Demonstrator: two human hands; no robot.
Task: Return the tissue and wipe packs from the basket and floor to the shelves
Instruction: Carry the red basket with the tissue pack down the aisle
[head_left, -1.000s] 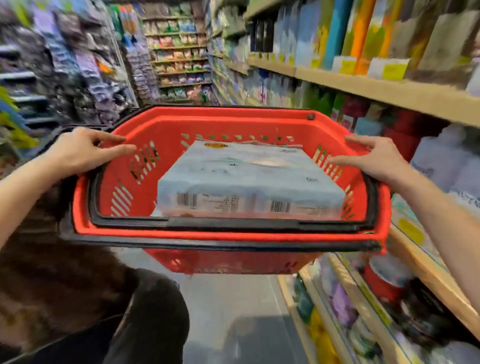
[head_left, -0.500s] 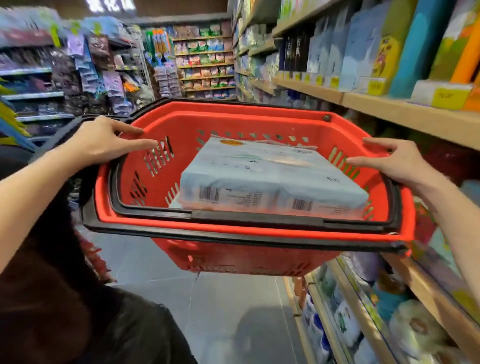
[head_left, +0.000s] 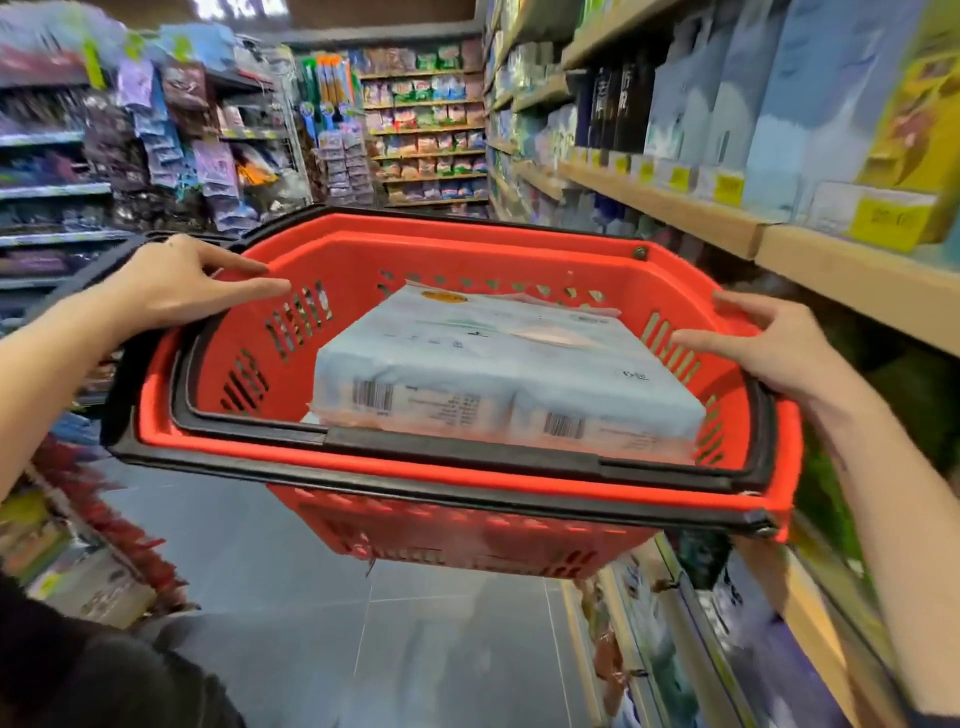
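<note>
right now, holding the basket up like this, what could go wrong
The left hand and right hand rest on the red basket at its rim, fingers straight, black handles folded down: it could slip or tip. The tissue pack lies loose inside and might slide on a tilt. The shelf at right looks close; the basket could knock it.

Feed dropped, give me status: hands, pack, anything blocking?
Left hand and right hand on basket rims, fingers straight. Pack flat in basket. Nothing on top of it.
</note>
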